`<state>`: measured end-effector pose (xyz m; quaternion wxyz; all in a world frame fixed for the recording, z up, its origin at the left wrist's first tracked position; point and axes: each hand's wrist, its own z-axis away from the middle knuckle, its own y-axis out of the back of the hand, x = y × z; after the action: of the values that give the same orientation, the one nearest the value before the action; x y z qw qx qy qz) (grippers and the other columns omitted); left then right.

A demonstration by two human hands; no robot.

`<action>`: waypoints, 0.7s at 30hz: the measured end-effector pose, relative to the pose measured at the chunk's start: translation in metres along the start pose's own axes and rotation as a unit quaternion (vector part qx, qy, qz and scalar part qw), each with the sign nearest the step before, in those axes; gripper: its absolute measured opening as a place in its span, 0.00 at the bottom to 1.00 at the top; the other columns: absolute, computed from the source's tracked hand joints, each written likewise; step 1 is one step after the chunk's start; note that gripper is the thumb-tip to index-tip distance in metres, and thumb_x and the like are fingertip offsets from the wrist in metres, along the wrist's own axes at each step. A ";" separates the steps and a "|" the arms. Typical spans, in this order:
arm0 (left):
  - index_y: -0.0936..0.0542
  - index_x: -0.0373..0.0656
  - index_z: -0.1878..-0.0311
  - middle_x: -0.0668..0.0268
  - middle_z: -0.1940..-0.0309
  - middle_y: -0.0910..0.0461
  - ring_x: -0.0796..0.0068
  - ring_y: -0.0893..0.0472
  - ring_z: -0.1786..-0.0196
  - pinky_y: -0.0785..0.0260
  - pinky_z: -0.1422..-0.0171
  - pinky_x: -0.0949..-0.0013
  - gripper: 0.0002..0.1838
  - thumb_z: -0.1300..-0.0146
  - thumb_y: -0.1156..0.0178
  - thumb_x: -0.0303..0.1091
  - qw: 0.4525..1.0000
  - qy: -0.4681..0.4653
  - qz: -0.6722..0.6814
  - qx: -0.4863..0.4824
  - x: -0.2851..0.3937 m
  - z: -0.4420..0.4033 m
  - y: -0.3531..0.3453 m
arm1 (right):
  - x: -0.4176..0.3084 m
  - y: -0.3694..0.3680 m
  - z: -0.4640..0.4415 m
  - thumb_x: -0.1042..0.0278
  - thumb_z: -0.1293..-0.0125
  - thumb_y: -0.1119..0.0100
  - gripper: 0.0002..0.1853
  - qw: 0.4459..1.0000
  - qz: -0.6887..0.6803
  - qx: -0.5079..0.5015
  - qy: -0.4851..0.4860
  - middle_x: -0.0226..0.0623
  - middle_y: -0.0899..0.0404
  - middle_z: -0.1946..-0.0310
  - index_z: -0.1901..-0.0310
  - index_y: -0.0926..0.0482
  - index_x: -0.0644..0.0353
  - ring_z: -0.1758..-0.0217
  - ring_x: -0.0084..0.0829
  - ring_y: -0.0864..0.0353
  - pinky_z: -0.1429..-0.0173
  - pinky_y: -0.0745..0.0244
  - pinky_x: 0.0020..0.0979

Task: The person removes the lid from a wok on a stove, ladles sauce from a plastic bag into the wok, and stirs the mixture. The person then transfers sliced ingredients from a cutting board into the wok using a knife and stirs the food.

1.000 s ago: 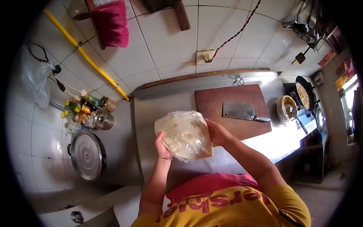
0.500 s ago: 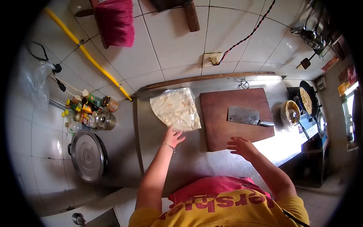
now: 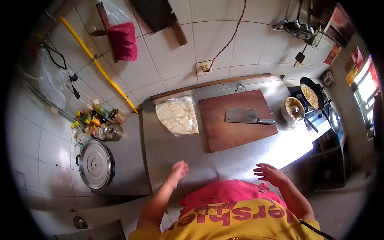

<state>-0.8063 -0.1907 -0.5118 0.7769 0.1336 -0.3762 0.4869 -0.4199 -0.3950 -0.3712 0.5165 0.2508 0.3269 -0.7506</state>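
Observation:
My left hand (image 3: 177,173) hangs above the front of the steel counter, a little blurred, its fingers loosely bent and holding nothing. Nearest to it, farther back, lies a clear plastic bag with pale flatbread (image 3: 178,115) inside. My right hand (image 3: 273,174) is in the air by the counter's front edge, fingers apart and with nothing in them. In front of both hands, a brown cutting board (image 3: 216,134) lies on the counter. A cleaver (image 3: 241,115) rests flat on the board, its handle pointing right. Neither hand touches the bag, the board or the cleaver.
To the right stand a bowl (image 3: 289,107) with a utensil in it and a pan of food (image 3: 310,96) on the stove. On the left are a large lidded pot (image 3: 95,164), a small steel pot (image 3: 114,131) and several bottles. A yellow pipe (image 3: 98,66) runs along the wall.
My left hand has left the flatbread bag and drawn back toward my body. My right hand has moved back and right, away from the board. The camera view has shifted.

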 end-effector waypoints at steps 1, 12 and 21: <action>0.34 0.46 0.39 0.67 0.46 0.26 0.75 0.27 0.46 0.36 0.42 0.70 0.23 0.32 0.53 0.48 0.999 -0.004 -0.030 -0.037 -0.013 0.017 -0.017 | 0.001 0.000 0.009 0.54 0.30 0.55 0.27 0.998 0.038 -0.041 0.028 0.45 0.33 0.41 0.36 0.41 0.61 0.37 0.36 0.34 0.36 0.38 0.36; 0.41 0.37 0.33 0.59 0.33 0.42 0.69 0.47 0.29 0.60 0.27 0.69 0.26 0.27 0.64 0.44 0.825 -0.164 -0.294 -0.454 0.025 0.137 -0.278 | 0.054 0.050 0.160 0.46 0.31 0.56 0.32 0.909 0.316 -0.219 0.159 0.46 0.45 0.33 0.33 0.44 0.59 0.30 0.40 0.46 0.29 0.52 0.35; 0.46 0.39 0.31 0.60 0.30 0.51 0.70 0.54 0.27 0.65 0.26 0.69 0.30 0.28 0.65 0.49 0.763 -0.081 -0.358 -0.532 -0.047 0.120 -0.407 | 0.142 0.153 0.288 0.41 0.33 0.58 0.34 0.934 0.308 -0.067 0.167 0.47 0.43 0.34 0.34 0.41 0.58 0.31 0.42 0.43 0.30 0.48 0.35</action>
<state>-0.5233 -0.4904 -0.3992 0.8077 -0.1375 -0.5613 -0.1173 -0.3356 -0.7366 -0.3174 0.6762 0.4254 0.3644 -0.4784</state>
